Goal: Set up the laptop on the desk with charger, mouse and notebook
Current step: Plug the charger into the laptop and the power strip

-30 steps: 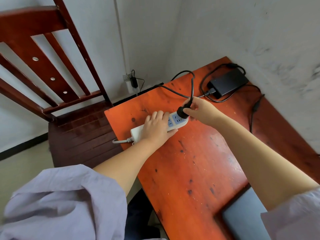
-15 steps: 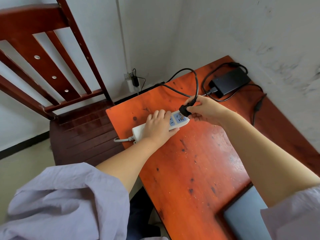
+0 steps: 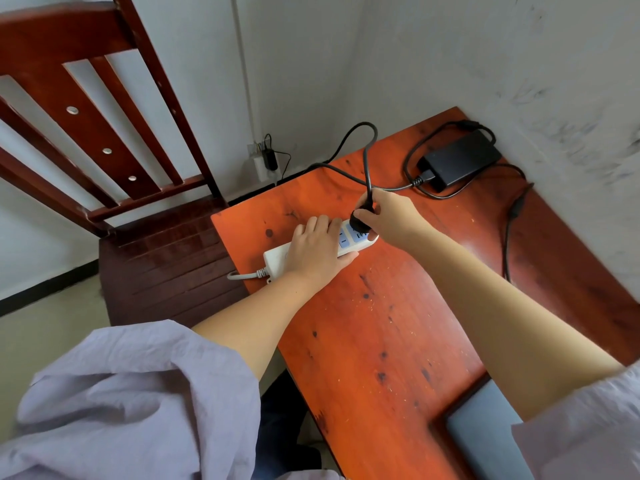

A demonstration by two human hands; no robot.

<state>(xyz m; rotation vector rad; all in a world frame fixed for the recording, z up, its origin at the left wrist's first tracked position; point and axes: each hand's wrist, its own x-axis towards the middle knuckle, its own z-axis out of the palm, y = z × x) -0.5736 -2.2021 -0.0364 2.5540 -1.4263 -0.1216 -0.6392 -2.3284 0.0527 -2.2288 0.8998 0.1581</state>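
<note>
I sit in a corner where two pale plaster walls (image 3: 485, 64) meet, the right one smudged with grey scuffs, and a white conduit (image 3: 243, 64) runs down the left one to a wall socket (image 3: 259, 160) low above a dark skirting strip (image 3: 41, 289). Before me the reddish-orange wooden surface (image 3: 381, 323), speckled with dark knots, fits into that corner. To my left a dark red slatted wooden chair (image 3: 104, 140) stands on a pale beige floor (image 3: 45, 327) in soft, even daylight.

Dark wooden chair (image 3: 145, 216) beside desk; wall socket (image 3: 258, 161) with small black plug (image 3: 269, 157) in corner
</note>
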